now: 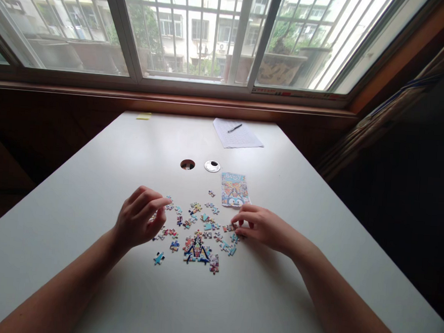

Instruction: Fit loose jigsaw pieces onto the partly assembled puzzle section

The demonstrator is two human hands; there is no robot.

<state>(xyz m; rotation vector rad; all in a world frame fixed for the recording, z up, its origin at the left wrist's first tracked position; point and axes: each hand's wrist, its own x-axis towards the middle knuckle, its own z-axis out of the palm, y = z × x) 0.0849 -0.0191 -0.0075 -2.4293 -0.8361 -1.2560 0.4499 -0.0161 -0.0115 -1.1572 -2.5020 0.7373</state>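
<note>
Table (92,177) wide and white. My left hand (138,221) is half-curled, fingertips pinched over the loose pieces (206,220); I cannot tell if they grip one. My right hand (261,227) lies loosely open, tips touching pieces below the picture card (235,189). I'd judge light, sliding touches best, sparing the joined cluster (198,251).

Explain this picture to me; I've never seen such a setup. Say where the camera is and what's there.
No machine here: one camera on a person's head looks down at their own bare hands. On the white table lie loose puzzle pieces, a small joined cluster and a picture card. Farther back: a paper with a pen, a yellow note, a round hole and a cap. The left hand is curled at the pieces' left edge; whether it grips one is unclear. The right hand touches pieces at the right edge.
</note>
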